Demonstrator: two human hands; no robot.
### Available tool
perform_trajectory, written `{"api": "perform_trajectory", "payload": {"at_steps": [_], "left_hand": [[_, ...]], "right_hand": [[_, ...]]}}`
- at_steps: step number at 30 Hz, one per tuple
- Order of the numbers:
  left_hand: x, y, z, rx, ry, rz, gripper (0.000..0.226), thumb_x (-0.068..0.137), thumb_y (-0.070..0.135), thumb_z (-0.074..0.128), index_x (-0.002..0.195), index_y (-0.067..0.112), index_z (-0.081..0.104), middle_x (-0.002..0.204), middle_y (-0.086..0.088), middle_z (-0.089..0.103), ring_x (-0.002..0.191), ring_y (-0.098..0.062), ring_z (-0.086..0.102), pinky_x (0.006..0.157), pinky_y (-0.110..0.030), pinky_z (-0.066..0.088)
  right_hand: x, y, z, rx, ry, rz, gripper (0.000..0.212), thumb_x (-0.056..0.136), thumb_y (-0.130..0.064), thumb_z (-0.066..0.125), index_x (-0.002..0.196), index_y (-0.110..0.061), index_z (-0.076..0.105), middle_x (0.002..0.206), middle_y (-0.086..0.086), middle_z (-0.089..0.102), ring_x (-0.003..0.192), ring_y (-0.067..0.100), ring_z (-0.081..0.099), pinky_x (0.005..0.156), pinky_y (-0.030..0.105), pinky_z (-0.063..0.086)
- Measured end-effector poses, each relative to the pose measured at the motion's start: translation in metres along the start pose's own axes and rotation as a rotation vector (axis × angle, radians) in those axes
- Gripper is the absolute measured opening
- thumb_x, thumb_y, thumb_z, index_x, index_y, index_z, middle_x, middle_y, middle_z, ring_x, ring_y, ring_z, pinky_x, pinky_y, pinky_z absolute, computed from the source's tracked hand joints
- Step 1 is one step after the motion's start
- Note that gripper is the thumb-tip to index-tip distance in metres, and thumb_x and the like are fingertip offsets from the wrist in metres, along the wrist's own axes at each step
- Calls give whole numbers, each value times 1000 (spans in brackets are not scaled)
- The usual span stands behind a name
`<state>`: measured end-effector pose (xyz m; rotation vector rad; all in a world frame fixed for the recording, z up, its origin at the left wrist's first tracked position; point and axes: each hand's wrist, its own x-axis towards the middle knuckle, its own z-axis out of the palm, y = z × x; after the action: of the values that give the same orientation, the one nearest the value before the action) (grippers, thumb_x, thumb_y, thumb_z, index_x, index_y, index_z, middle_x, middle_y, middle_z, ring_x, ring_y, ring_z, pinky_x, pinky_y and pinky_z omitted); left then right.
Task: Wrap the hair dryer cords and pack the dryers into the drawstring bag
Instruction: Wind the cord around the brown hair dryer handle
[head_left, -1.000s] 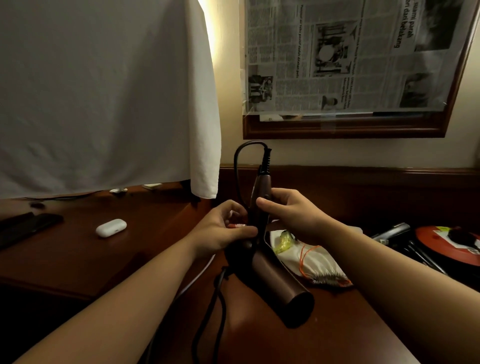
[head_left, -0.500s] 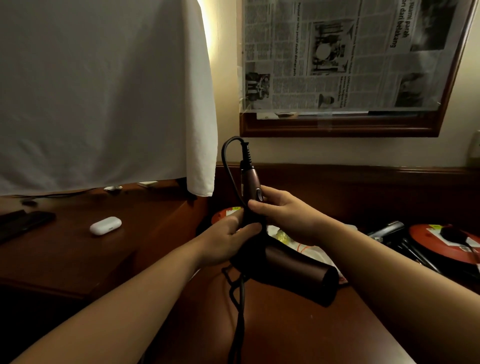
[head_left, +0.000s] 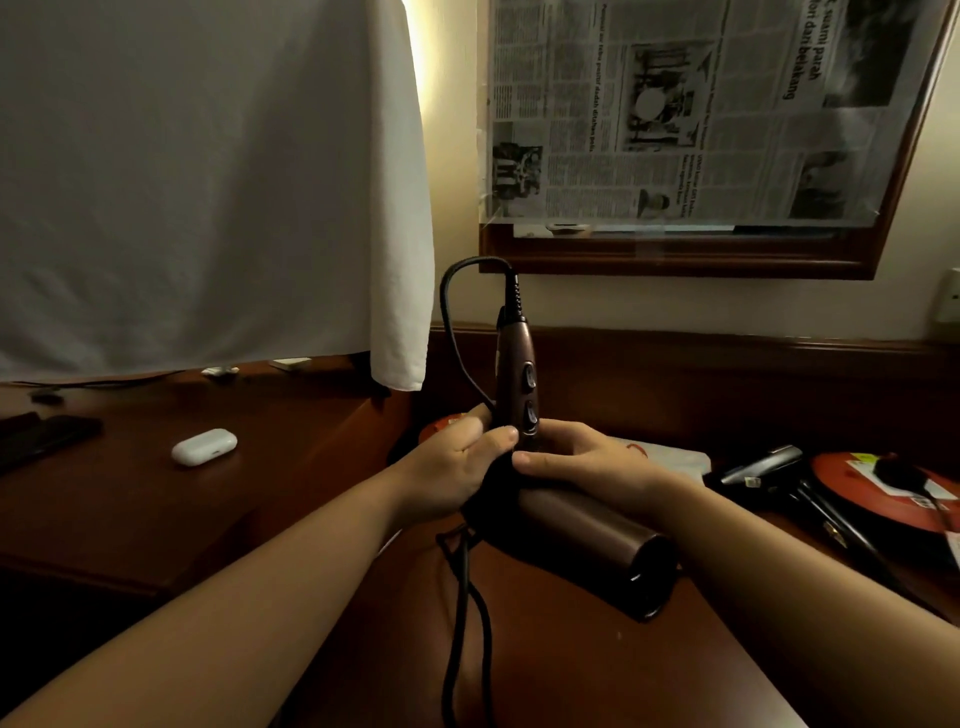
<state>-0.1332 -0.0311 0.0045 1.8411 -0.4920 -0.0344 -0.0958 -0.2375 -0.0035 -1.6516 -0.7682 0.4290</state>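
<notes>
Dryer, brown, handle up, barrel pointing near-right above the desk: my left hand and right hand both curl round the handle's base, cord dangling near, bag just behind.

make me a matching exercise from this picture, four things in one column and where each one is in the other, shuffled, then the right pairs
Things:
1. brown hair dryer
2. white earbud case
3. newspaper
4. white cloth

Places:
A. hanging at the upper left
B. gripped by the left hand and the right hand
C. covering the framed panel on the wall
D. lying on the desk to the left

Pairs: 1-B, 2-D, 3-C, 4-A
</notes>
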Motion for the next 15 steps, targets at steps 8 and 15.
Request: {"api": "perform_trajectory", "payload": {"at_steps": [8,15], "left_hand": [[12,-10,14,33,81,92,26,109,23,45,116,14,69,107,-6,73,105,-19,71,89,-31,56],[15,-14,10,-32,48,-77,14,98,20,46,108,16,55,119,-19,61,103,-25,63,86,-41,53]], "right_hand": [[-8,13,8,-224,158,-76,53,93,-13,77,142,-21,59,126,-9,72,120,8,67,100,30,54],[-3,11,-7,-95,292,-53,34,89,-15,79,121,-15,70,110,-1,79,106,15,75,85,26,59]]}}
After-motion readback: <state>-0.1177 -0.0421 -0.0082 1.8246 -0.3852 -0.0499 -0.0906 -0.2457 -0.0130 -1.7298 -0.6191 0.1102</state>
